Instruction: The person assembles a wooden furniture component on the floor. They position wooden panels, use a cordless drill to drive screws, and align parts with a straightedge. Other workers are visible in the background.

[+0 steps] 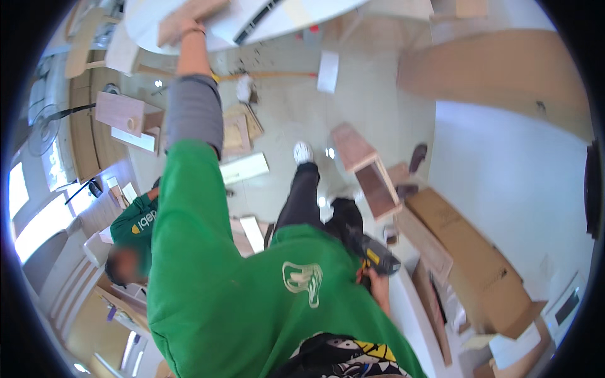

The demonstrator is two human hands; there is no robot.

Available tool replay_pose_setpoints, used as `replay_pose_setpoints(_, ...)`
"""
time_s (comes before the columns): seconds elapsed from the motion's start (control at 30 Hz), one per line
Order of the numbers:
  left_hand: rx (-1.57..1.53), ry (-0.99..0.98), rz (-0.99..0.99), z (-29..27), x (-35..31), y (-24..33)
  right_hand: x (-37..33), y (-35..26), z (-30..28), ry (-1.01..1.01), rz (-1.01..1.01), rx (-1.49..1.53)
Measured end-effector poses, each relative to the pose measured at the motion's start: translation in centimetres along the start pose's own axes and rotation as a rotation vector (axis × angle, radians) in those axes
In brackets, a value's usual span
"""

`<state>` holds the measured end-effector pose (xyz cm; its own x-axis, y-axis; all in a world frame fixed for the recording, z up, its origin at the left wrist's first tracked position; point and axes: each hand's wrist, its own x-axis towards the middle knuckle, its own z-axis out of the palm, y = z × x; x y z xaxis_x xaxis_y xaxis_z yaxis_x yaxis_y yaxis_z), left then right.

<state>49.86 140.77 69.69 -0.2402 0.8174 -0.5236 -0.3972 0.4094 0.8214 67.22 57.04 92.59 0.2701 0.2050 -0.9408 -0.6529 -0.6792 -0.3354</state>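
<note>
My left arm reaches far forward, and my left hand [190, 28] grips the near edge of a wooden board [205, 9] over a white rounded tabletop [145, 28]. Its fingers are mostly hidden against the wood. A black strip with pale marks [255, 22] lies on the tabletop to the right of that hand. Down beside my right hip, my right hand [377, 282] is closed round the handle of a black and yellow cordless drill [378, 257]. The drill is away from any workpiece.
A co-worker in green [135, 223] is low at the left. An open wooden box [365, 167], a long cardboard box [469, 258] and a large brown panel [498, 72] stand at the right. Wood pieces [239, 129], white boards [244, 169] and an orange-handled tool [277, 74] lie on the floor.
</note>
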Motion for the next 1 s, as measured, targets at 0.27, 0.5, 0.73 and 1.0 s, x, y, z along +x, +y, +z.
replay_pose_setpoints(0.27,0.321,0.001,-0.107,-2.2,3.2,1.8,-0.1,-3.4,1.9,0.031,0.002,-0.127)
replay_pose_setpoints(0.5,0.949,-0.177,0.554,-7.9,-18.9,-10.8,-0.3,-3.2,1.1,0.064,0.017,-0.059)
replay_pose_setpoints(0.73,0.927,-0.578,-0.304,-12.0,-47.7,-35.6,-0.1,-2.5,-3.1,0.062,0.014,-0.070)
replay_pose_setpoints(1.0,0.615,-0.325,0.030,-11.7,-48.4,-38.2,3.5,-1.0,-13.9,-0.084,-0.087,-0.336)
